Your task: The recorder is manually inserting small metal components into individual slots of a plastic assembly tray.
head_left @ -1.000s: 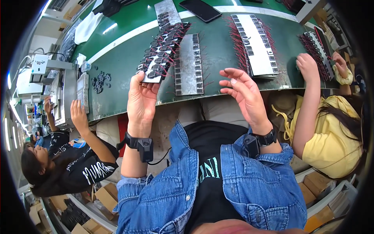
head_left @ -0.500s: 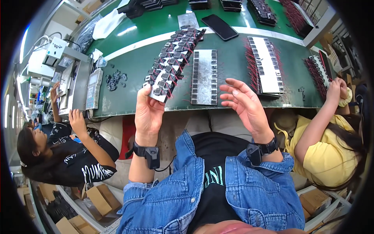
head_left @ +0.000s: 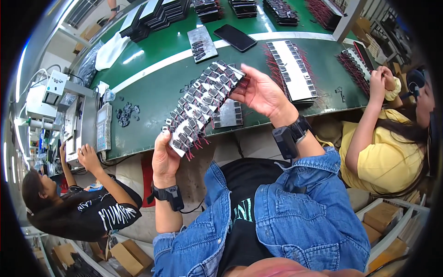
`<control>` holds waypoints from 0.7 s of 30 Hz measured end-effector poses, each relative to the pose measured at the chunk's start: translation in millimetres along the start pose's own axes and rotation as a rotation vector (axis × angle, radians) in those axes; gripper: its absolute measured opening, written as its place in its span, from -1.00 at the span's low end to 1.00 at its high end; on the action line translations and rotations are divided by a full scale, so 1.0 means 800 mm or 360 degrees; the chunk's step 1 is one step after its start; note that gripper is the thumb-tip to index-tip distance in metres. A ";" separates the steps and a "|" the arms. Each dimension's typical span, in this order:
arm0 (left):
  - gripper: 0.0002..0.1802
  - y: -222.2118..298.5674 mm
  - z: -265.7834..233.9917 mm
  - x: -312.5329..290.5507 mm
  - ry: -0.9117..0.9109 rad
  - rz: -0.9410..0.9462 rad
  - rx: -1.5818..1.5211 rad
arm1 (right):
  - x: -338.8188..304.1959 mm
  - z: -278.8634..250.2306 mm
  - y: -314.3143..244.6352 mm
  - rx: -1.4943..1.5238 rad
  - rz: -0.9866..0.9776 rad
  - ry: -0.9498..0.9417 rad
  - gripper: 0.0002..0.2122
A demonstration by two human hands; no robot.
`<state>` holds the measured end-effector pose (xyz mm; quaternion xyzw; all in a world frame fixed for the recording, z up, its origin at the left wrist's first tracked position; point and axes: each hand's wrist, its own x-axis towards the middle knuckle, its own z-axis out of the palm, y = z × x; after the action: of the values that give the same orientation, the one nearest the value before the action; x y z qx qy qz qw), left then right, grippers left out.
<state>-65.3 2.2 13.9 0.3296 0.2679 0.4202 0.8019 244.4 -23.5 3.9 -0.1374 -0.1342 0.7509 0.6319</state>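
So the board (head_left: 199, 109) was up in the air between both hands, tilted, low end toward the person's left and high end toward the right. Left hand (head_left: 166, 159) had the bottom end pinched, thumb on the near corner and the fingers tucked mostly behind, so I couldn't see all of them. Right hand (head_left: 264, 92) was at the top end, thumb and fingers around the right corner, though how hard it pressed I can't tell. Nearly the whole length ran free between the two grips, rows of black parts facing up, red wires poking out along the lower edge

Below it a metal plate (head_left: 227, 115) lay on the green table (head_left: 150, 113), partly covered from view. A white-topped stack (head_left: 296, 76) was to the right, a phone (head_left: 235, 38) further back beside a small plate (head_left: 203, 37), and a loose black pile (head_left: 125, 115) over on the left
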 end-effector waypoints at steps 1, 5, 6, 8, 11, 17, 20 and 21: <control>-0.58 -0.002 -0.004 0.002 0.0050 0.0028 0.0013 | -0.003 0.007 0.005 -0.0074 -0.0057 0.0133 -0.63; -0.59 -0.004 -0.012 0.013 0.0217 0.0041 0.0043 | -0.007 0.007 0.020 -0.0232 -0.0188 0.0395 -0.68; -0.60 -0.003 -0.013 0.016 0.0264 0.0037 0.0056 | -0.006 0.004 0.023 -0.0245 -0.0221 0.0385 -0.69; -0.61 -0.006 -0.022 0.021 0.0297 0.0086 0.0141 | -0.005 -0.002 0.026 -0.0250 -0.0252 0.0375 -0.70; -0.63 -0.013 -0.043 0.029 0.0356 0.0181 0.0308 | -0.008 -0.006 0.030 -0.0386 -0.0376 0.0352 -0.70; -0.67 0.004 -0.058 0.038 0.0276 -0.0082 0.0448 | -0.011 -0.005 0.035 -0.0503 -0.0435 0.0402 -0.69; -0.68 0.012 -0.042 0.040 0.0278 -0.0094 0.0460 | -0.010 -0.016 0.036 -0.0520 -0.0448 0.0440 -0.68; -0.68 0.016 -0.031 0.041 0.0281 -0.0082 0.0443 | -0.011 -0.022 0.035 -0.0508 -0.0436 0.0452 -0.68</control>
<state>-72.9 43.2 2.7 0.3923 0.4013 0.3858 0.7323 226.6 -36.3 -22.3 -0.3200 -0.1785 0.6007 0.7106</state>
